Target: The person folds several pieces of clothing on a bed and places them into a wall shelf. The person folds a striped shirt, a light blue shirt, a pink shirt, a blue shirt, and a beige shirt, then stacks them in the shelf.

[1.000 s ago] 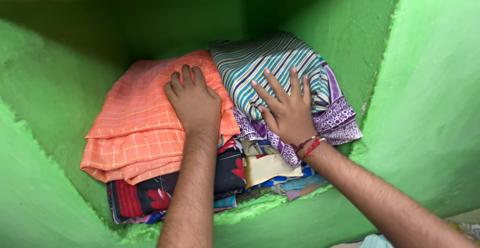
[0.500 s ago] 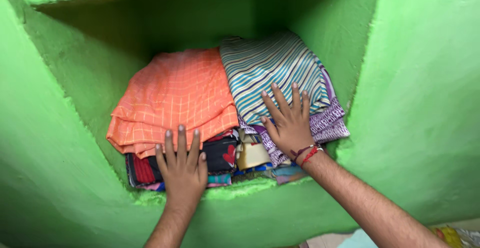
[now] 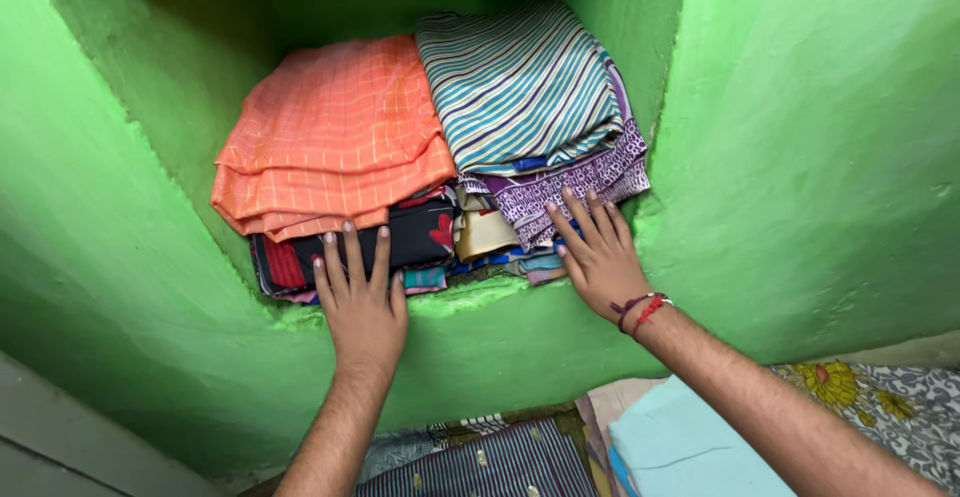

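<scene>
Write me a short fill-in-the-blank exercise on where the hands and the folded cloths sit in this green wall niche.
1. The left hand lies flat against the front of the stack topped by the ____ checked folded cloth.
2. The right hand wears red and dark threads on its ____.
3. The blue-and-cream ____ folded cloth tops the right stack.
4. Both stacks sit in a niche with rough ____ painted walls.

Missing words: orange; wrist; striped; green

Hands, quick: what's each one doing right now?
Left hand: open, flat against the black floral cloth.
Right hand: open, fingers on the purple patterned cloth; holds nothing.
</scene>
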